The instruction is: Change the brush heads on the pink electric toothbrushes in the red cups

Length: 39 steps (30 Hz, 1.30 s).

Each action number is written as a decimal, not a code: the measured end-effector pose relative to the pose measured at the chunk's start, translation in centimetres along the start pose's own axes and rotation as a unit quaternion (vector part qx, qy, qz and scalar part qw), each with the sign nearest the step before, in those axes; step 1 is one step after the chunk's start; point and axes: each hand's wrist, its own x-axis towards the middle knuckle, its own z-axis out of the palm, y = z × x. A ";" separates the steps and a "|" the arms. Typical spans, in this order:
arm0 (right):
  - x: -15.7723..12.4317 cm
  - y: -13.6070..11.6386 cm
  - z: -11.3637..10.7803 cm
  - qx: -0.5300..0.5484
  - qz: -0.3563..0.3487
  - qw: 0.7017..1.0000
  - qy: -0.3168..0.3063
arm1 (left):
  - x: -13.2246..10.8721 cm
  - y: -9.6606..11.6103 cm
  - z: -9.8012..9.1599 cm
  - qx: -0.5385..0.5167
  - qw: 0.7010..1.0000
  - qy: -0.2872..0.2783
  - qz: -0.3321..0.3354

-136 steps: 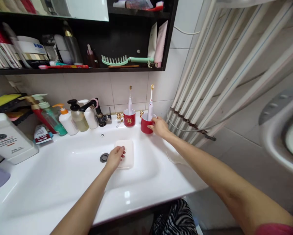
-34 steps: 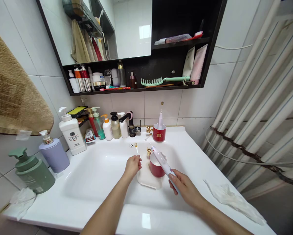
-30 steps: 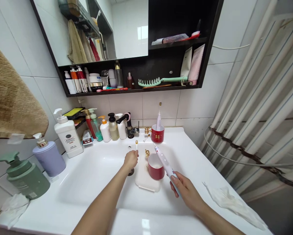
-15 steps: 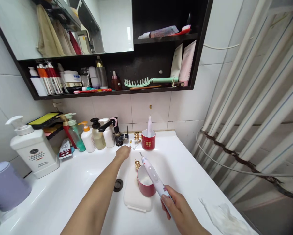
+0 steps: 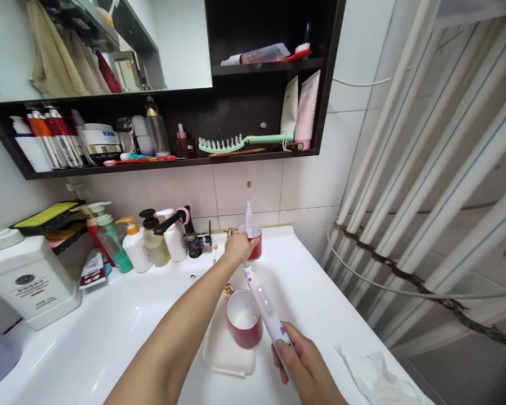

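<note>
My right hand [image 5: 301, 360] is wrapped around the handle of a pale electric toothbrush [image 5: 266, 304] with small floral prints. A bare metal shaft at its top points up toward my left hand [image 5: 239, 247]. That hand is at the back ledge of the sink, in front of a red cup [image 5: 256, 247], its fingers curled and mostly hidden; I cannot make out what they hold. A slim pale-pink brush-like item [image 5: 248, 219] stands in this cup. Below my left hand, a second red cup [image 5: 246, 334] with a gold handle ornament rests on a white case [image 5: 227, 360] in the basin.
A black faucet [image 5: 191, 236] stands at the back of the white sink [image 5: 121, 315], beside several pump bottles [image 5: 155, 242]. A crumpled white cloth [image 5: 375, 377] lies on the right rim. Above hangs a dark shelf [image 5: 231, 160] with toiletries; pipes [image 5: 425, 197] run along the right.
My left hand has moved right along the back ledge to the front of the upright red cup. My right hand still holds the toothbrush handle. The view has shifted slightly right.
</note>
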 end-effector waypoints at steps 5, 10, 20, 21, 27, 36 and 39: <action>0.2 0.4 0.1 0.017 0.000 1.000 0.009 | 2.0 -0.8 0.9 -0.116 0.993 -0.015 0.004; 0.2 0.3 0.2 0.011 0.009 1.000 -0.004 | 3.1 -1.2 1.2 -0.186 0.980 -0.037 0.057; 0.1 0.9 0.3 0.012 0.001 1.000 0.020 | -0.2 -5.0 1.2 -0.006 0.996 -0.027 -0.082; 0.2 0.9 0.3 0.009 -0.001 1.000 0.020 | -0.6 -5.3 1.5 -0.010 0.995 -0.027 -0.091; 0.3 0.4 0.1 -0.007 0.009 1.000 0.026 | -1.4 -4.9 2.5 -0.097 0.986 0.005 -0.134; -0.4 0.6 1.1 0.021 0.018 0.997 -0.073 | -9.0 -5.9 -2.6 -0.406 0.887 0.060 -0.212; -1.1 0.3 2.3 0.028 0.036 0.993 -0.109 | -12.7 -6.3 -3.8 -0.669 0.692 0.101 -0.252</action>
